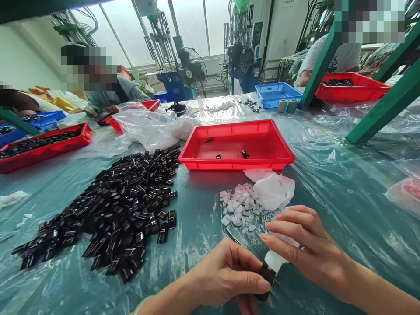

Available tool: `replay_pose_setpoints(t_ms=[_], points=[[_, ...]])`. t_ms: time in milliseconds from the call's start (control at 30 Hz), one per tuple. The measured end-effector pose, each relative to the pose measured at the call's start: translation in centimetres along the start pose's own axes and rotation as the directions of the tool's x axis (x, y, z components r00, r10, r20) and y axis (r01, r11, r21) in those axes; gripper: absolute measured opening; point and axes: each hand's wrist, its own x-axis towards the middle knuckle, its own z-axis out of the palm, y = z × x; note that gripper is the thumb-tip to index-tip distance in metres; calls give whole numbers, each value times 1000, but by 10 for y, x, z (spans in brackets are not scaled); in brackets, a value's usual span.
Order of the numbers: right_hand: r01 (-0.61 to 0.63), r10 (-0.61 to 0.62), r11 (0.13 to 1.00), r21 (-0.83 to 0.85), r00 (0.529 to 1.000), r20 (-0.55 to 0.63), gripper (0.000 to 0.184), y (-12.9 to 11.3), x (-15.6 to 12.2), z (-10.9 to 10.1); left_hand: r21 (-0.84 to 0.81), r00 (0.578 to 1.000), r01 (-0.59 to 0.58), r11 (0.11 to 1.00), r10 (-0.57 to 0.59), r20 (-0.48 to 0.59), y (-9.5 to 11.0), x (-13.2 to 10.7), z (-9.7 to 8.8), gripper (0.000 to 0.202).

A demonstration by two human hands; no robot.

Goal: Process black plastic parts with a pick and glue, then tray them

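My left hand (226, 273) is closed around a small black part (266, 276) at the bottom centre. My right hand (306, 247) grips a small white bottle (277, 258), tipped so its nozzle meets the black part. A big heap of black parts (111, 210) lies to the left on the plastic-covered table. A little pile of small white pieces (238, 208) and a crumpled white cloth (274, 190) sit just beyond my hands. Behind them stands a red tray (236, 164) holding three black parts.
Other red trays (42, 151) (356, 89) and a blue tray (274, 94) stand around the table, along with a clear plastic bag (151, 124). Green frame legs (383, 109) slant across the right. Other people sit at the far left and far right. Fans and machines stand behind.
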Motion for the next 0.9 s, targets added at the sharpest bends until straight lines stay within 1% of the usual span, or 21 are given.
replay_pose_setpoints(t_ms=[200, 367, 567, 767, 900], points=[[-17, 17, 999, 47, 1000, 16, 25, 2, -1, -1, 3, 1000, -12, 1000, 11, 6, 1, -2, -1, 22], [-12, 10, 999, 51, 999, 32, 24, 3, -2, -2, 5, 1000, -7, 1000, 7, 17, 3, -2, -2, 21], [2, -1, 1000, -20, 998, 57, 26, 2, -4, -2, -4, 1000, -3, 1000, 3, 8, 1, -1, -2, 22], [12, -10, 995, -95, 1000, 27, 27, 0, -6, 0, 12, 1000, -2, 1000, 1, 7, 0, -1, -1, 22], [7, -5, 993, -116, 1000, 18, 30, -2, -6, 3, 23, 1000, 0, 1000, 0, 8, 0, -1, 0, 23]])
